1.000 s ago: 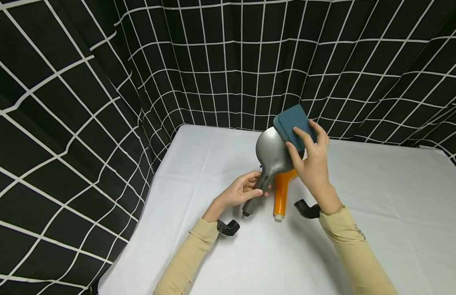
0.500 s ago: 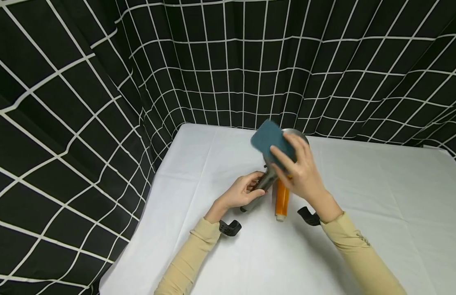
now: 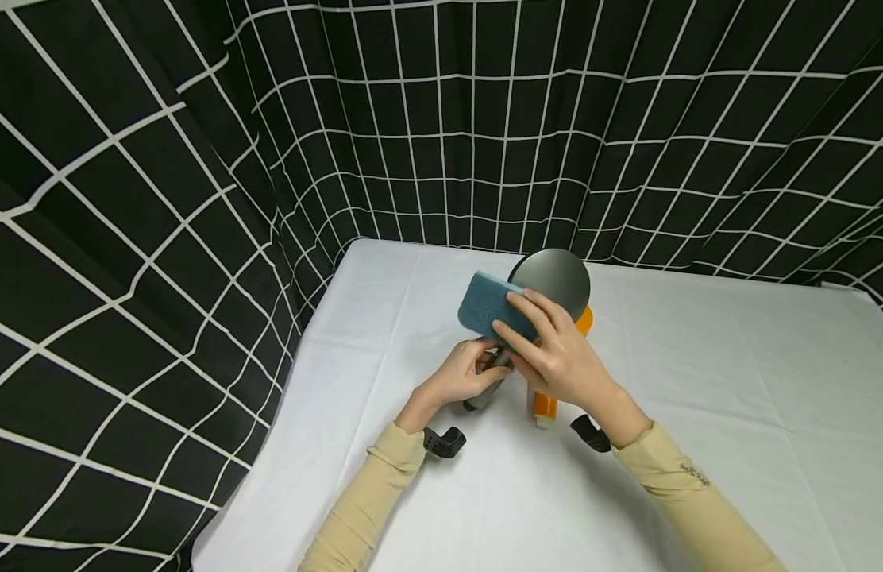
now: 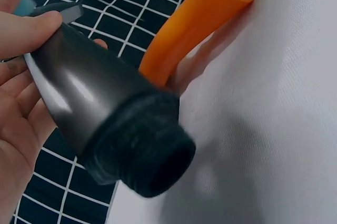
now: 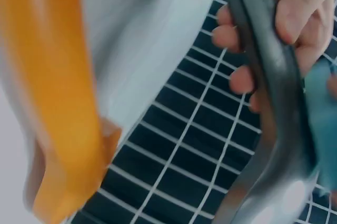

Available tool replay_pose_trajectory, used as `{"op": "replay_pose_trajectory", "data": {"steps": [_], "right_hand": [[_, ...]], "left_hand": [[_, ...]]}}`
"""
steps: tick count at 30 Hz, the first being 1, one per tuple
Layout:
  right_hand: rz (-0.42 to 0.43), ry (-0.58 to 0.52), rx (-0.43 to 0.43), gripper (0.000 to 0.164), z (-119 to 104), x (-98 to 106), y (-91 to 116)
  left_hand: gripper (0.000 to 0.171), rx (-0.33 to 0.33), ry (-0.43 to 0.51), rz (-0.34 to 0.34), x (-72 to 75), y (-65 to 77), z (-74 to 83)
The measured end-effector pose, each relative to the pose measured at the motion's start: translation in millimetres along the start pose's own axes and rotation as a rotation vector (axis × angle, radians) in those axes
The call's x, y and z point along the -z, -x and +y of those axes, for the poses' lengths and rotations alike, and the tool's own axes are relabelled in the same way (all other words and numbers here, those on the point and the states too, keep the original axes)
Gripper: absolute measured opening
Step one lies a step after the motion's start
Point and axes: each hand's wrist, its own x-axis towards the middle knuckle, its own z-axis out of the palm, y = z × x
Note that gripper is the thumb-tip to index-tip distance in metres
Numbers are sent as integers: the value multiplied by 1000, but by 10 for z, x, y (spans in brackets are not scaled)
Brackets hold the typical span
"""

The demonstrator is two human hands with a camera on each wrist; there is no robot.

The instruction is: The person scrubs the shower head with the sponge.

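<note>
Sponge [image 3: 486, 310], blue, pinched in right hand [image 3: 561, 357]; grey shower head [image 3: 556, 278], hollow-ended, gripped in left hand [image 3: 459, 373].

No lettering, brand, label or number can be read from where one stands in the room; a small dark mark [image 3: 695, 474] on the right sleeve [image 3: 688, 510] stays illegible

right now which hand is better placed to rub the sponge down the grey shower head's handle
Likely the right hand: it holds the blue sponge close to the handle, while the left hand is occupied gripping the grey shower head.
</note>
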Motion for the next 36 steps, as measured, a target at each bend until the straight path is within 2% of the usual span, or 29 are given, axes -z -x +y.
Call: {"op": "replay_pose_trajectory", "data": {"steps": [2,3,5,9,11,12,14,15,20,22,23,24,26,29,31,32,34,36], "right_hand": [[3,-17,29,32,38,21,2],[23,-21,4,32,69,40,-4],[99,-30,-122,34,150,93,-25],[245,-61,-478,38,312,227,-50],[266,-51,-588,40,349,267,-39],[266,-44,-610,40,346,271,-28],[247,-36,-581,40,305,256,3],[223,-30,-529,40,271,238,21],[35,-67,-102,35,99,179,131],[-7,-93,5,34,90,190,161],[-4,-106,16,33,105,201,168],[22,-114,-1,33,133,216,170],[123,-132,-109,34,210,250,161],[287,-137,-378,40,334,328,144],[344,-123,-532,45,380,373,142],[351,-107,-582,46,382,387,145],[349,-96,-609,47,348,379,159],[320,-93,-532,45,271,334,188]], "left_hand": [[40,-7,-14,3,-6,-7,3],[40,-6,-23,8,-10,-11,4],[40,0,-41,20,-19,-20,8],[38,36,-47,33,-32,-17,12],[37,51,-40,32,-34,-7,15],[36,57,-33,30,-34,-3,17],[36,66,-26,29,-33,8,23],[36,68,-22,29,-31,12,27],[44,58,50,14,-29,9,22],[48,49,93,9,-29,-1,20],[48,44,111,9,-28,-7,22],[48,41,126,12,-28,-9,26],[46,32,161,10,-29,-16,47],[42,9,223,-9,-23,-18,139],[41,-1,273,-25,-18,-16,213],[40,-9,295,-31,-16,-17,243],[38,-21,318,-37,-9,-17,296],[38,-29,336,-34,-9,-20,289]]}}
